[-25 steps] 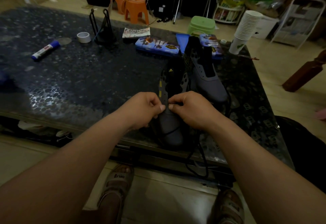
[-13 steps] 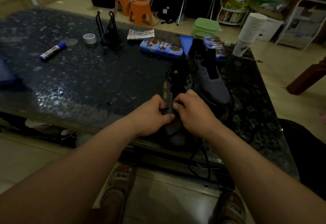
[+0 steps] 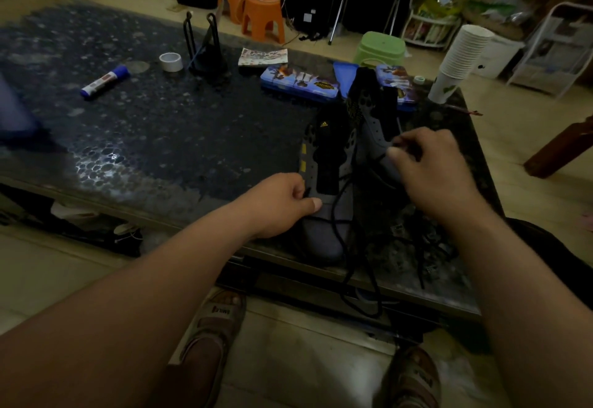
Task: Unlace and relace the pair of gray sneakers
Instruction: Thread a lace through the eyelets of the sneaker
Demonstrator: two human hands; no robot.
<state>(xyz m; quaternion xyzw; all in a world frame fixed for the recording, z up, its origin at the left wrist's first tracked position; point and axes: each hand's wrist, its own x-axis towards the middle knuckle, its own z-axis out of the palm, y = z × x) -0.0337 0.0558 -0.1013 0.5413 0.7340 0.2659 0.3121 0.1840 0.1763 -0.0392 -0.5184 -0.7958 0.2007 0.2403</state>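
Two gray sneakers stand on the dark table near its front right corner. The near sneaker points toward me, its black tongue open and its eyelets mostly bare. My left hand grips its left side near the toe. A black lace runs from that shoe and hangs over the table edge. My right hand pinches a strand of this lace, raised to the right in front of the far sneaker.
On the table lie a glue stick, a tape roll, a black stand, two blue tin cases and a stack of paper cups. Orange stools and a green stool stand beyond. My sandalled feet are below.
My hands, which were together at the near sneaker's lower eyelets, have parted. The right hand moved up and right, drawing the lace out; the left stayed on the shoe.
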